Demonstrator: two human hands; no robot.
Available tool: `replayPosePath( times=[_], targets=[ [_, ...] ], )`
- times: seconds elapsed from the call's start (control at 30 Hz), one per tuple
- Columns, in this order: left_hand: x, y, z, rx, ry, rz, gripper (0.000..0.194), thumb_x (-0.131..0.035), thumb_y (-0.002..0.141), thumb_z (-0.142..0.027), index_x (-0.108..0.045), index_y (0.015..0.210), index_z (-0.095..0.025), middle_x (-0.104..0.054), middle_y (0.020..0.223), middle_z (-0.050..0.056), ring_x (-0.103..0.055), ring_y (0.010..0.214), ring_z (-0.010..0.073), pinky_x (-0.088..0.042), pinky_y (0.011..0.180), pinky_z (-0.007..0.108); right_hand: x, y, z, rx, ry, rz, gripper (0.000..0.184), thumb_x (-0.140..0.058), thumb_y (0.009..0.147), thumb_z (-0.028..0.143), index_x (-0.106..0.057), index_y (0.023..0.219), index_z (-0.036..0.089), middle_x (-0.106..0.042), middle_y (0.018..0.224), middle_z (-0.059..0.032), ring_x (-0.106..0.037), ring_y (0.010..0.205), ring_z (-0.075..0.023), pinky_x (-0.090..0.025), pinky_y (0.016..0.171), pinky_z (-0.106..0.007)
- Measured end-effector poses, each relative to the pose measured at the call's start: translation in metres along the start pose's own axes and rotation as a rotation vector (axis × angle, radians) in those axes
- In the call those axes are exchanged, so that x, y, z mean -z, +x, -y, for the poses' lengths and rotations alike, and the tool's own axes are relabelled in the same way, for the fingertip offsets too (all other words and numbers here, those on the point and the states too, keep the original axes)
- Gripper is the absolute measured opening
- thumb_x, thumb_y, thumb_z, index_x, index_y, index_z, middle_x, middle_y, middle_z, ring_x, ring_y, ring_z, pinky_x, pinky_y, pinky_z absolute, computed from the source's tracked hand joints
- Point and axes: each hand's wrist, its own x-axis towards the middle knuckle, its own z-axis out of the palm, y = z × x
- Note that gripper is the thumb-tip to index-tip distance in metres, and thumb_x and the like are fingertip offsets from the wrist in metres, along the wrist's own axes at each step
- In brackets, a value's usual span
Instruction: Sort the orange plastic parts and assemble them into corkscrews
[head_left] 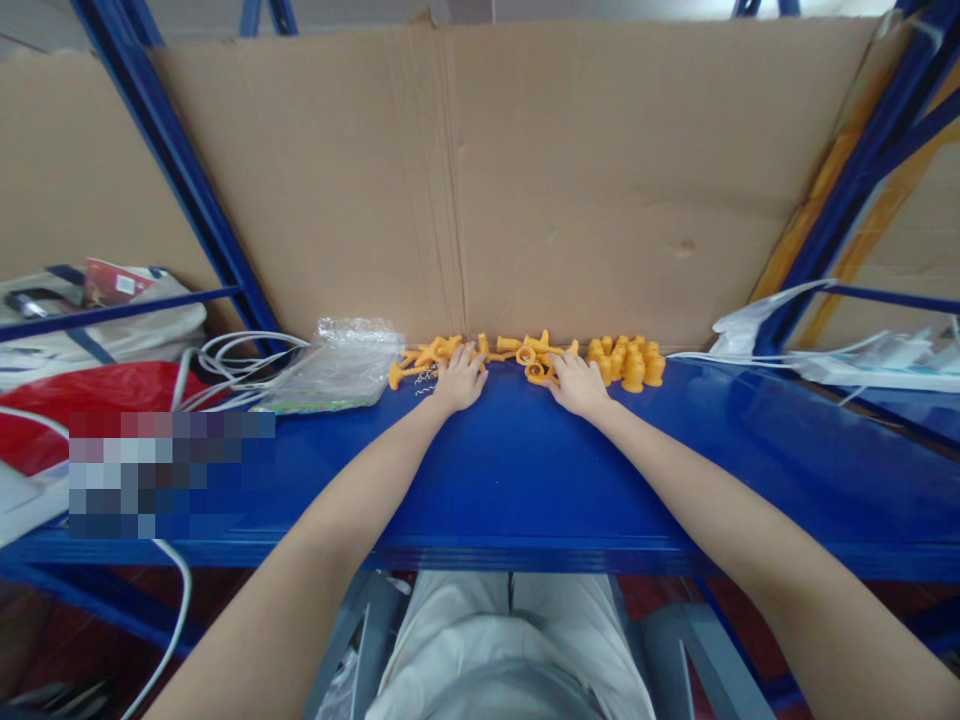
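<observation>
My left hand (pixel 460 380) lies palm down over the right end of a pile of orange T-shaped corkscrew pieces (pixel 431 352), its fingers stretched out. Thin metal spirals (pixel 426 378) show beside its wrist. My right hand (pixel 579 384) rests with fingers spread at a second pile of orange plastic pieces (pixel 527 352), some with round hollow ends. Neither hand visibly grips a piece, though the undersides of the fingers are hidden. Right of my right hand, several orange bell-shaped plastic parts (pixel 632 365) stand upright in a tight group.
All this sits on a blue metal shelf (pixel 517 490) against a tall cardboard sheet (pixel 570 180). Clear plastic bags (pixel 337 365) and white cables (pixel 244 345) lie left, near a red bag (pixel 105 395). A white power strip (pixel 885 372) is at right. Blue posts (pixel 187 190) frame the sides.
</observation>
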Motion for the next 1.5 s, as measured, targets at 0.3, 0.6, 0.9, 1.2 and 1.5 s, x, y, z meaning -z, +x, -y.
replayPosePath(
  times=[0.3, 0.6, 0.9, 1.2, 1.5],
  targets=[
    [0.004, -0.001, -0.004, -0.067, 0.004, 0.075, 0.053, -0.032, 0.102, -0.032, -0.045, 0.152, -0.022, -0.032, 0.165, 0.012, -0.028, 0.152, 0.0331, -0.027, 0.117, 0.064, -0.004, 0.007, -0.018, -0.094, 0.044, -0.096, 0.042, -0.047, 0.095, 0.026, -0.059, 0.133, 0.015, -0.064, 0.131, -0.0212, -0.06, 0.121, -0.0348, -0.046, 0.094, -0.05],
    [0.004, -0.002, -0.005, -0.085, 0.001, 0.082, 0.051, -0.035, 0.102, -0.033, -0.05, 0.149, -0.024, -0.032, 0.165, 0.011, -0.027, 0.153, 0.0329, -0.027, 0.119, 0.062, 0.0, 0.006, -0.012, -0.173, 0.198, 0.063, 0.039, -0.048, 0.098, 0.033, -0.056, 0.132, 0.015, -0.066, 0.132, -0.0175, -0.06, 0.126, -0.0328, -0.042, 0.101, -0.05],
    [0.0, 0.0, -0.004, -0.122, 0.002, 0.089, 0.049, -0.033, 0.103, -0.035, -0.053, 0.147, -0.025, -0.035, 0.164, 0.009, -0.029, 0.152, 0.0321, -0.026, 0.119, 0.062, 0.004, 0.006, -0.004, -0.192, 0.153, 0.07, 0.037, -0.051, 0.098, 0.037, -0.057, 0.127, 0.013, -0.072, 0.122, -0.0182, -0.066, 0.118, -0.0331, -0.042, 0.099, -0.046],
    [-0.005, 0.001, -0.001, -0.208, -0.027, -0.054, 0.048, -0.039, 0.099, -0.03, -0.052, 0.146, -0.026, -0.039, 0.162, 0.009, -0.033, 0.15, 0.0308, -0.025, 0.12, 0.062, -0.005, 0.01, -0.005, -0.204, 0.139, 0.023, 0.034, -0.052, 0.096, 0.035, -0.06, 0.121, 0.013, -0.073, 0.115, -0.0178, -0.067, 0.112, -0.0331, -0.041, 0.094, -0.044],
    [0.014, -0.005, -0.021, -0.381, -0.032, -0.291, 0.054, -0.034, 0.098, -0.02, -0.043, 0.151, -0.016, -0.034, 0.164, 0.014, -0.027, 0.154, 0.0269, -0.018, 0.124, 0.057, 0.001, 0.008, -0.006, -0.003, 0.249, -0.267, 0.029, -0.051, 0.088, 0.035, -0.063, 0.105, 0.015, -0.075, 0.106, -0.0159, -0.068, 0.102, -0.0315, -0.037, 0.09, -0.042]
  ],
)
